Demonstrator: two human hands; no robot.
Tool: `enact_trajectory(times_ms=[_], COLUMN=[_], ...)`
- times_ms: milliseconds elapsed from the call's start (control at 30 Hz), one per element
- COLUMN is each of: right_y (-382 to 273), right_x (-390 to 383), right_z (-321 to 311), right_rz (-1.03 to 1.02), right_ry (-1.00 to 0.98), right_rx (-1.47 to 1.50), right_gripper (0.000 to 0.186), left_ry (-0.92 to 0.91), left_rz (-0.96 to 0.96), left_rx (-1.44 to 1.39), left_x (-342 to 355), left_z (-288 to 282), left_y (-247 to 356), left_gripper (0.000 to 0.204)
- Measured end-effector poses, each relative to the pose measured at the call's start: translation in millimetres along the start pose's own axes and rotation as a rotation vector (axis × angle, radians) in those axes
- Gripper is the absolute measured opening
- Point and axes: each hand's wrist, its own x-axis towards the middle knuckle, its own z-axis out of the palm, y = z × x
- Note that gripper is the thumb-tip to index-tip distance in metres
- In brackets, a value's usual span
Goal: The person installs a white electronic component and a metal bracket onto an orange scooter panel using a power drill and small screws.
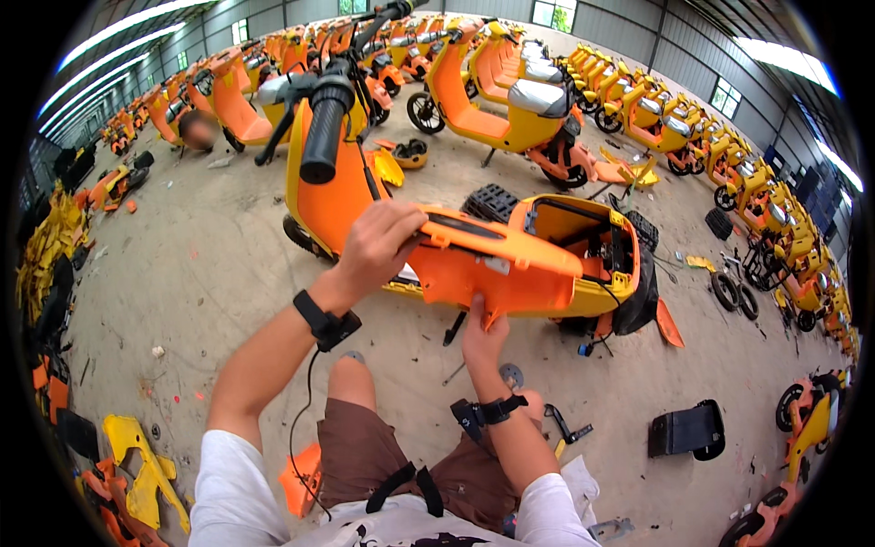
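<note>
Both my hands hold an orange plastic scooter panel (497, 273) up in front of me. My left hand (378, 239) grips its left end, fingers over the top edge. From below, my right hand (483, 335) pinches the lower edge near the middle. A dark slot runs along the panel's top. Right behind it stands an orange and yellow scooter (319, 196), its black handlebar grip (328, 128) rising at the upper left. The scooter's rear body (624, 264) gapes at the top, with dark parts and wires inside. The panel hides part of the scooter's side.
Rows of similar scooters (519, 118) fill the back and right. A black plastic box (685, 433) lies at the lower right, with two tyres (734, 294) farther off. Yellow panels (141, 474) lie at the lower left. An orange piece (303, 479) sits beside my leg.
</note>
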Motion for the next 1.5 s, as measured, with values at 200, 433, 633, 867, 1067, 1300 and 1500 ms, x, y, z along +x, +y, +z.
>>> enact_trajectory(times_ms=[200, 433, 633, 867, 1067, 1300, 1500], right_y=[20, 25, -4, 3, 8, 18, -10], right_x=[10, 7, 1, -10, -15, -19, -32], right_z=[2, -6, -3, -5, -4, -4, 8], right_rz=[-0.453, -0.034, 0.029, -0.128, -0.24, -0.38, -0.344], right_ry=[-0.13, -0.24, -0.251, -0.242, -0.233, -0.222, -0.124], right_rx=[-0.077, 0.379, 0.296, 0.046, -0.103, -0.292, -0.117], right_gripper=[0.034, 0.046, 0.041, 0.034, 0.027, 0.019, 0.016], left_ry=[0.019, 0.055, 0.08, 0.091, 0.095, 0.117, -0.224], left_rz=[0.182, 0.151, 0.102, 0.113, 0.122, 0.051, -0.269], left_rx=[0.022, -0.089, -0.116, -0.144, -0.129, -0.153, -0.22], left_x=[-29, -27, -26, -24, -23, -18, 8], left_z=[1, -2, -1, 1, -2, -2, -9], left_y=[-7, 1, 3, 3, 4, 8, 18], left_gripper=[0.026, 0.023, 0.028, 0.028, 0.028, 0.033, 0.039])
